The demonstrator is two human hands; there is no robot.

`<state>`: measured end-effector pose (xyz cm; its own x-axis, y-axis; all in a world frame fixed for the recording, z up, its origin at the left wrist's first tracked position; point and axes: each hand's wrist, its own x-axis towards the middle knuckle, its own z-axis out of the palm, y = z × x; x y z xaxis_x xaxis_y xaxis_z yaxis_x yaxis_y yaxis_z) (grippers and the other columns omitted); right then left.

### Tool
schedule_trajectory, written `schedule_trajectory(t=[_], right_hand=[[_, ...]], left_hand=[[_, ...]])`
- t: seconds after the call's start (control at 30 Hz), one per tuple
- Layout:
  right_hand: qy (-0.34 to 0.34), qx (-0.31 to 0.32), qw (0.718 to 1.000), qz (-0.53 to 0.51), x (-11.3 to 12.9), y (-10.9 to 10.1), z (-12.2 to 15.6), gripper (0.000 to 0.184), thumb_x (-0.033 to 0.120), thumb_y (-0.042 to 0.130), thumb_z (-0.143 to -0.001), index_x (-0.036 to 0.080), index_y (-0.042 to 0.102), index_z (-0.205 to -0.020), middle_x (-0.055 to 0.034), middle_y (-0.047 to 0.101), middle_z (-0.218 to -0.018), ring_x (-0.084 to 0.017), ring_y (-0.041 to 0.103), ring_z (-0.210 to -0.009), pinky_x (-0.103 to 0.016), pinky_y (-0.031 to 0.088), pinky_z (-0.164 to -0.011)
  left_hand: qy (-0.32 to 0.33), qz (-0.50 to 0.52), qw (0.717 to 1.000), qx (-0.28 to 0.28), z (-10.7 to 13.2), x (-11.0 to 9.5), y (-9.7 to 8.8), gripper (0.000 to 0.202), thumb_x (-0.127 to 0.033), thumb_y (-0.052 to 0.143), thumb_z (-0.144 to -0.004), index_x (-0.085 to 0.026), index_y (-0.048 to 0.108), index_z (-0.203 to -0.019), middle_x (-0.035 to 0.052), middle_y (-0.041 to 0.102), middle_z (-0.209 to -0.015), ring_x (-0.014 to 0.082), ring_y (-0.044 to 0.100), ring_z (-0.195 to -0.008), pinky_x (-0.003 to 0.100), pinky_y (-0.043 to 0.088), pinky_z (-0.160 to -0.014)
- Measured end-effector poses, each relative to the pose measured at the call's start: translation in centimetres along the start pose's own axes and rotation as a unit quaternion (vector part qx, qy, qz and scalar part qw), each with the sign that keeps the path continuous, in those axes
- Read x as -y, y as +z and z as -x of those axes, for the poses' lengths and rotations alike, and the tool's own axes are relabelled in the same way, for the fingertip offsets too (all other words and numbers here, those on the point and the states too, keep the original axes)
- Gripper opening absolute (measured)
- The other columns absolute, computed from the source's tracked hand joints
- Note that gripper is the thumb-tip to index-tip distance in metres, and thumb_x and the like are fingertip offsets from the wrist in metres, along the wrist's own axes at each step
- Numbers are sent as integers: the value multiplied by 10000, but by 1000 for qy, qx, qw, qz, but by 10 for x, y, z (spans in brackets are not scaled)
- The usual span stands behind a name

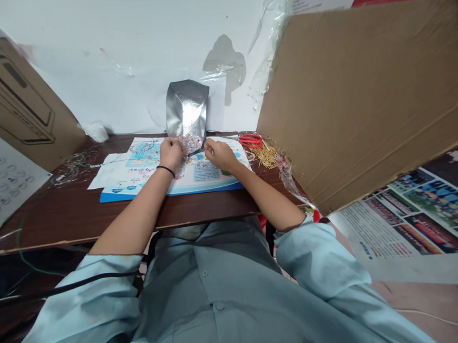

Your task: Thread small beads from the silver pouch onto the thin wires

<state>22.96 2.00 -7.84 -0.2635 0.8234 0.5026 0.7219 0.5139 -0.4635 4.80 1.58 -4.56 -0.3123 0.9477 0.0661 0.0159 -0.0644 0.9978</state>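
A silver foil bag (188,106) leans against the white wall, its mouth toward me. Small clear and coloured beads (191,142) lie at that mouth, between my hands. My left hand (171,153), with a black band at the wrist, is closed at the left of the beads; what its fingers hold is hidden. Closed in a pinch, my right hand (219,154) is at the bag's lower right corner; anything in its fingertips is too small to make out. Under both hands lie printed sheets (153,177). A thin beaded string (95,165) lies to the left.
Red-handled scissors (250,140) rest by a pile of gold-coloured small pieces (266,155) on the right. Tangled clear thread (71,168) is on the dark table (71,214) at left. Cardboard stands on both sides, a large box (362,85) at right.
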Motion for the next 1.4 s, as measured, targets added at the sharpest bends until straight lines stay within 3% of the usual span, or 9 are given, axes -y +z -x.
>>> schedule_trajectory(t=[0.2,0.37,0.53,0.67,0.8,0.93,1.03,1.2,1.4], right_hand=[[-16,0,1000,-14,-3,2,-1,199,114,607,-907,225,750,-990,-52,796,-971,-250,688,-942,-392,550,-960],[29,-5,983,-180,5,2,-3,306,176,695,-924,228,778,-1214,-28,838,-1069,-189,696,-823,-380,606,-933],[80,10,945,-318,10,7,-3,66,276,775,-898,235,753,-946,4,781,-822,-179,707,-780,-324,610,-789],[86,-18,942,-323,8,7,-4,139,312,764,-881,244,677,-796,8,737,-763,-180,696,-773,-324,612,-772],[88,-78,949,-294,5,1,-6,137,314,704,-916,245,664,-805,10,724,-799,-181,693,-811,-340,608,-835],[101,-133,942,-290,5,-3,-7,153,333,679,-949,250,653,-823,-2,729,-851,-189,697,-876,-354,608,-878],[128,-146,924,-329,4,-2,-8,185,384,704,-972,256,647,-851,-9,727,-884,-174,680,-812,-323,604,-756],[177,-138,884,-411,-2,0,-12,247,460,799,-960,253,680,-897,-22,722,-887,-152,646,-700,-273,537,-561],[129,-142,933,-305,-1,-10,-11,106,288,776,-951,240,754,-859,-37,807,-941,-216,719,-901,-409,640,-916]], left_hand=[[48,-21,998,42,1,2,2,294,-179,667,-949,-226,506,-707,-34,511,-595,112,429,-536,217,342,-531],[104,-47,988,100,11,-3,2,274,-138,760,-879,-193,586,-675,-27,529,-591,112,448,-609,201,363,-591],[117,-53,981,143,20,-5,4,237,-111,832,-775,-183,628,-680,-7,624,-642,125,501,-670,197,398,-632],[143,-135,973,119,14,-4,3,205,-129,778,-818,-182,655,-663,-3,599,-623,147,497,-677,227,397,-659],[189,-276,940,58,-8,-8,4,234,-117,768,-829,-199,668,-634,18,563,-620,192,510,-716,280,412,-737],[188,-402,886,131,-34,-13,14,246,-15,774,-725,-228,733,-608,37,555,-623,243,551,-747,316,414,-793],[168,-438,864,184,-46,-16,23,321,76,781,-620,-220,694,-528,25,479,-577,262,600,-796,299,380,-791],[146,-340,912,176,-50,-18,26,361,121,748,-720,-166,662,-519,-4,409,-547,181,547,-752,254,349,-749],[87,-126,980,124,-30,-17,10,211,41,788,-743,-144,732,-659,11,609,-604,126,496,-603,208,373,-580]])
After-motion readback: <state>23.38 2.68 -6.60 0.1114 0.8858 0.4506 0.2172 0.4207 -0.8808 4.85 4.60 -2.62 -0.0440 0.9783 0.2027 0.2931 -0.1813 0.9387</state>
